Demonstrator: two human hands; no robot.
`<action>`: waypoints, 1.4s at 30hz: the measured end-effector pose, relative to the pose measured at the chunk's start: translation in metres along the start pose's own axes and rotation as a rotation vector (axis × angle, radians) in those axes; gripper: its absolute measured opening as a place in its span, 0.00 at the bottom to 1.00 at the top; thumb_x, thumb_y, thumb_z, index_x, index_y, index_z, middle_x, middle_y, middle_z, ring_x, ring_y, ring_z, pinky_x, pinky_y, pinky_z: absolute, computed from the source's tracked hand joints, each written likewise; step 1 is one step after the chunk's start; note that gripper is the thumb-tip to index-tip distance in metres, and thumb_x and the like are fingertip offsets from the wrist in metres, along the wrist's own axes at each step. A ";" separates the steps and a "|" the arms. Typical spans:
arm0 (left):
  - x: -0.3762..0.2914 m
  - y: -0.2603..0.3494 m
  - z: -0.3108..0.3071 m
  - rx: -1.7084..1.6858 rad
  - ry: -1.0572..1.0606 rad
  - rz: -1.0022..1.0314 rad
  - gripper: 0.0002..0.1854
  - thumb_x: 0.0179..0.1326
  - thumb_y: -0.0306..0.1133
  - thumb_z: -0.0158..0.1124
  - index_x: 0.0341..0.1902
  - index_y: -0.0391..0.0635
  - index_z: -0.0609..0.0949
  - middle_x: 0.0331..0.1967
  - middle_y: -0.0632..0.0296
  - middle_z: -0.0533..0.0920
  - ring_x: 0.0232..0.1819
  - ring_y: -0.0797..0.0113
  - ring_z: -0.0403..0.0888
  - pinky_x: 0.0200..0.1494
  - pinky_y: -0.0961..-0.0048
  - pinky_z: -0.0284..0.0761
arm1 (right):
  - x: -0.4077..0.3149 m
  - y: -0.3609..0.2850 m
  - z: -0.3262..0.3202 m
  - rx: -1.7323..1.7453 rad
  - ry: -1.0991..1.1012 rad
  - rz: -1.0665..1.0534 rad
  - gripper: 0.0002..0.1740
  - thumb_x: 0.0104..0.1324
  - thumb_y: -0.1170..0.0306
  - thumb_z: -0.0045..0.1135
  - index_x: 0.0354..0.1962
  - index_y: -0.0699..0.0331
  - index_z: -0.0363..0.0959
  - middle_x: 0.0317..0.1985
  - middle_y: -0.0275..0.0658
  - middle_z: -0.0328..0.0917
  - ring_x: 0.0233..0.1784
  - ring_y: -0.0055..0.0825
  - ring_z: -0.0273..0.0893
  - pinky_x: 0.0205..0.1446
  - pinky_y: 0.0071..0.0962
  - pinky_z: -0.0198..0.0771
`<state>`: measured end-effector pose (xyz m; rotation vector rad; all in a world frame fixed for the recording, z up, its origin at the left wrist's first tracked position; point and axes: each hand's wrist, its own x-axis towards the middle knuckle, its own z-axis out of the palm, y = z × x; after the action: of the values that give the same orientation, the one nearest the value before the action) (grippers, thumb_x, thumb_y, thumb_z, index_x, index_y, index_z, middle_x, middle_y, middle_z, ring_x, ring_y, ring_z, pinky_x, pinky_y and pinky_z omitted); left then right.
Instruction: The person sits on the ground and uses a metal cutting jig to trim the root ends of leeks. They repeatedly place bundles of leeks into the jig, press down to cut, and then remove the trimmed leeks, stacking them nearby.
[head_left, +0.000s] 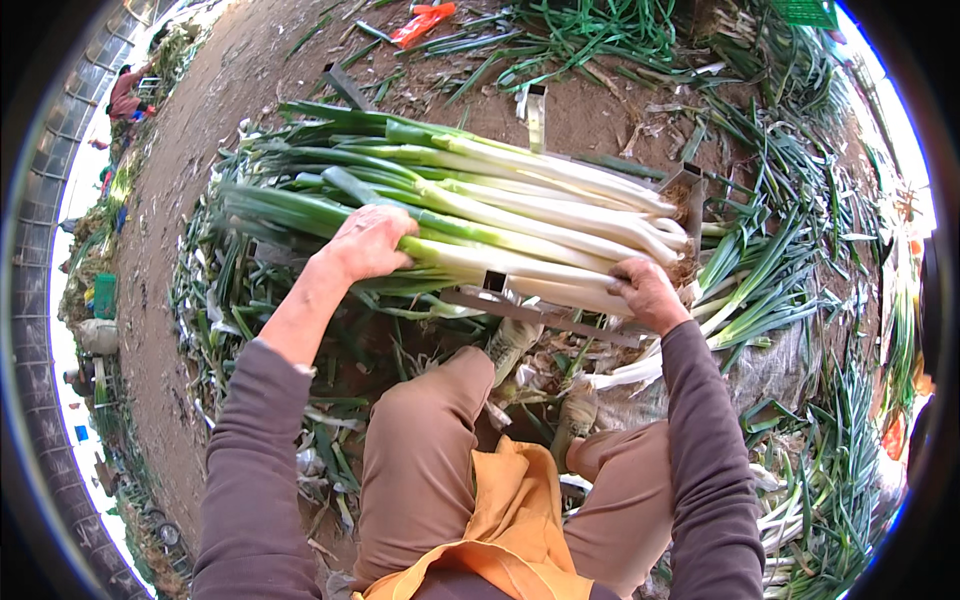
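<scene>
Several long green onions (540, 202) lie side by side across a low metal frame (547, 320), leaves to the left and white root ends to the right. My left hand (375, 241) grips the nearest onion stalk (495, 261) where its white turns green. Around the white shank near the roots, my right hand (646, 291) holds the other end of that stalk. The leaf tips at the far left are blurred. Upright square posts (536, 124) of the frame stand along the bundle's sides, and another post (681, 176) rises by the roots.
Loose onions (739, 289) lie on a plastic sheet (772, 382) to the right. Trimmed leaves (217, 292) litter the soil on the left. Green strapping (615, 34) and an orange plastic piece (424, 22) lie beyond the frame. Another person (126, 94) is far off at upper left.
</scene>
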<state>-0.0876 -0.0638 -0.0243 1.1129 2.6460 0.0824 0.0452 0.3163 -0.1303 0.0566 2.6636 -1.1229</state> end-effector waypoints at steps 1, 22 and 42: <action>-0.002 0.004 -0.013 0.054 -0.037 -0.029 0.15 0.43 0.35 0.71 0.35 0.43 0.83 0.35 0.52 0.81 0.45 0.51 0.79 0.50 0.59 0.74 | 0.000 -0.003 0.000 0.038 0.006 -0.034 0.12 0.61 0.73 0.63 0.42 0.67 0.80 0.43 0.50 0.81 0.46 0.42 0.79 0.52 0.37 0.73; 0.173 -0.065 0.000 0.245 0.244 -0.121 0.26 0.41 0.27 0.66 0.51 0.49 0.79 0.45 0.57 0.80 0.54 0.55 0.75 0.57 0.56 0.64 | 0.136 0.017 -0.025 -0.355 0.520 -0.056 0.19 0.48 0.71 0.69 0.40 0.56 0.79 0.38 0.40 0.78 0.47 0.42 0.74 0.52 0.39 0.70; 0.175 -0.058 -0.002 0.204 0.208 0.116 0.15 0.42 0.25 0.66 0.38 0.46 0.81 0.31 0.56 0.82 0.42 0.54 0.79 0.47 0.59 0.73 | 0.102 0.022 -0.014 -0.363 0.398 -0.289 0.11 0.55 0.78 0.51 0.37 0.60 0.74 0.31 0.40 0.79 0.40 0.40 0.78 0.48 0.40 0.68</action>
<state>-0.2455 0.0194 -0.0701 1.3929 2.8200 -0.0534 -0.0534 0.3354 -0.1606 -0.1977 3.2762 -0.7392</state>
